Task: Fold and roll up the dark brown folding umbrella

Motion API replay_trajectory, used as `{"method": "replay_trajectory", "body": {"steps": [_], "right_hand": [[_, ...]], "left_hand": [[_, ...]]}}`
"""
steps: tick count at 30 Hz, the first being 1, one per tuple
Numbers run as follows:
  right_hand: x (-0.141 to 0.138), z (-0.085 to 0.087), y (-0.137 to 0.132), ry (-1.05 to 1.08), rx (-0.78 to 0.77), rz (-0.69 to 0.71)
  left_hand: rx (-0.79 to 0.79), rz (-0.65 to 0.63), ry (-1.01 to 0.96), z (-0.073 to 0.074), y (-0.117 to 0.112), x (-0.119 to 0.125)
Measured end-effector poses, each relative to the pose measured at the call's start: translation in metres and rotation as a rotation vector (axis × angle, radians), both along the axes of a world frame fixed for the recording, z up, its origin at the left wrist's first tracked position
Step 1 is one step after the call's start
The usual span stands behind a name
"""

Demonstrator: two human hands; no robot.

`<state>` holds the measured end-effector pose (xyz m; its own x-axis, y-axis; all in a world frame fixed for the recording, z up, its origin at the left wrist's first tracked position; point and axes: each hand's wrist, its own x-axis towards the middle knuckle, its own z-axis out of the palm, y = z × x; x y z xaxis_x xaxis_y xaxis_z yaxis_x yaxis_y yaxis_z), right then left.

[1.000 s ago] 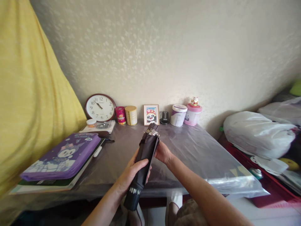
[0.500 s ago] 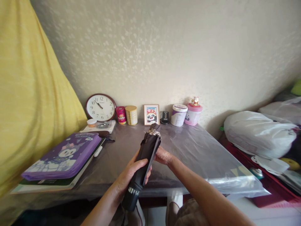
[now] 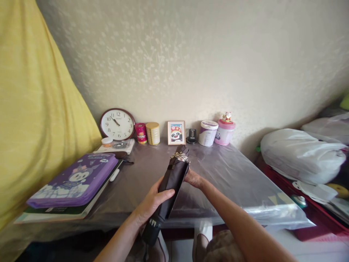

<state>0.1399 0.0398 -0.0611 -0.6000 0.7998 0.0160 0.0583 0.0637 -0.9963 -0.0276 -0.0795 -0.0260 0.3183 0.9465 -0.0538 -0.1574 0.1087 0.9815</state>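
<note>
Item: folded umbrella (image 3: 174, 178), dark brown fabric, slim cylinder with metal rib tips at the far end, held tilted above the front of the plastic-sheeted desk (image 3: 231, 174). Left hand (image 3: 152, 202) is wrapped round its lower half. Right hand (image 3: 195, 178) grips just under the tips. I cannot read the white lettering on the handle. By the wall: red tin (image 3: 140, 133), gold tin (image 3: 152, 133), white tub (image 3: 208, 133), pink jar (image 3: 224, 134); contents hidden from me.
</note>
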Motion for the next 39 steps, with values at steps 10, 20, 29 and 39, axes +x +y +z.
{"method": "replay_trajectory", "body": {"steps": [10,20,29,39], "right_hand": [[0.026,-0.007,0.016,-0.323,0.06,0.052],[0.019,0.012,0.006,-0.273,0.068,-0.037],[-0.007,0.017,-0.007,0.034,-0.046,-0.079],[0.001,0.015,-0.008,0.153,-0.059,0.168]], "left_hand": [[0.118,0.257,0.253,-0.009,0.012,-0.011],[0.216,0.366,0.494,-0.027,0.022,-0.014],[0.278,0.323,0.629,-0.032,0.021,-0.009],[0.215,0.266,0.48,-0.032,0.023,-0.014]]}}
